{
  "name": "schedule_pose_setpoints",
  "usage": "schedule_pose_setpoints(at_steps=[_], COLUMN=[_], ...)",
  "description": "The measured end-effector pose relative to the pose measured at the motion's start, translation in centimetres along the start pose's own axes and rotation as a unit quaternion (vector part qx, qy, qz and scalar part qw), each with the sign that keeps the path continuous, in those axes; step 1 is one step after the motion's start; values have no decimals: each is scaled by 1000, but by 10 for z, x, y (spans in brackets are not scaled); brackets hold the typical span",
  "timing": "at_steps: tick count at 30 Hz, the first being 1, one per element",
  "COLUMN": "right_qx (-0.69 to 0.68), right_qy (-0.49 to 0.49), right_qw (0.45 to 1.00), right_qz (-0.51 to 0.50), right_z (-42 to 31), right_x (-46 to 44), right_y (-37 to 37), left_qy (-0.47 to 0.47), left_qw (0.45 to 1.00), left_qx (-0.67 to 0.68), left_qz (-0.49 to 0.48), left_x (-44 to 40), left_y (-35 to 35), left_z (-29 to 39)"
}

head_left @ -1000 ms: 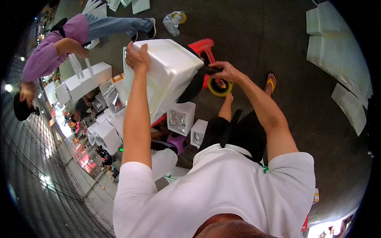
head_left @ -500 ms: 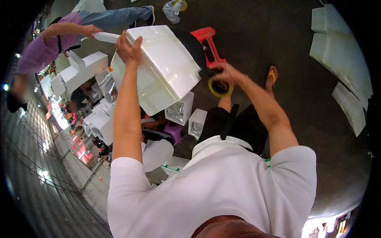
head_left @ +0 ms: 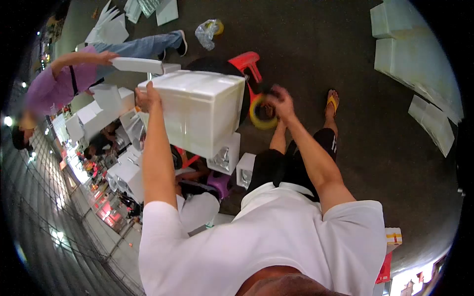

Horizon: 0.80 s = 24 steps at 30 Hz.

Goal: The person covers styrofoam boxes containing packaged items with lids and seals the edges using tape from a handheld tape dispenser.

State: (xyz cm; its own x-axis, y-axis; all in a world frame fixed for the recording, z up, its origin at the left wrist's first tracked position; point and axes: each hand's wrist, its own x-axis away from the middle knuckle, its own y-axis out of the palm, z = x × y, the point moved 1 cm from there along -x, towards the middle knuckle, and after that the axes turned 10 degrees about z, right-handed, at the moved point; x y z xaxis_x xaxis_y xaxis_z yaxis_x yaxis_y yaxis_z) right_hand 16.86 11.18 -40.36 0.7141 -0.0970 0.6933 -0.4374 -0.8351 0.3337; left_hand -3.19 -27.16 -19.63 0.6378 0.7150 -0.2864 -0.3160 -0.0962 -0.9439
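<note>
The left hand (head_left: 146, 98) is clasped over the left corner of a white foam box (head_left: 192, 116), while the right hand (head_left: 280, 102), blurred, appears curled around something dark from which a yellow tape roll (head_left: 254, 113) hangs. The roll is beside the box's right edge, apart from it.

In the head view, the only one, the box seems to sit on a black round support (head_left: 210, 64), whose rim shows beyond the box's far and right edges. Beside that rim stands a red plastic frame (head_left: 245, 61).

The box looks closed on top. I take the glossy bands across its upper face for clear tape, so some taping looks done. What is left is harder to judge: I can see no strip running between roll and box, and the near wall carries only a thin bright streak, maybe tape, maybe glare.

The box's underside and far walls are hidden, as are the left fingertips. Past the box's far left corner, a co-worker's hand (head_left: 105, 58) holds a white foam slab (head_left: 137, 65); I can't tell whether it touches anything there. Near the box's lower right corner, a foil-lined foam box (head_left: 235, 153) is partly covered.
</note>
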Motion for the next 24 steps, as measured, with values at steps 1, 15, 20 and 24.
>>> schedule_pose_setpoints(at_steps=[1,15,20,24], right_qx=[2,162,533,411], right_qy=[4,-42,-135,-118], right_qw=[1000,980,728,801], right_qz=[-2,-112,-409,-418], right_z=[-3,-167,-225,-203], right_x=[-5,-39,-48,-36], right_y=[12,64,146,90], left_qy=[-3,581,580,550], left_qw=[1000,775,777,810], left_qx=[-4,163,166,175], left_qz=[0,-186,-178,-107], left_x=[-1,164,168,163], left_y=[0,-92,-95,-77], left_z=[-5,32,40,46])
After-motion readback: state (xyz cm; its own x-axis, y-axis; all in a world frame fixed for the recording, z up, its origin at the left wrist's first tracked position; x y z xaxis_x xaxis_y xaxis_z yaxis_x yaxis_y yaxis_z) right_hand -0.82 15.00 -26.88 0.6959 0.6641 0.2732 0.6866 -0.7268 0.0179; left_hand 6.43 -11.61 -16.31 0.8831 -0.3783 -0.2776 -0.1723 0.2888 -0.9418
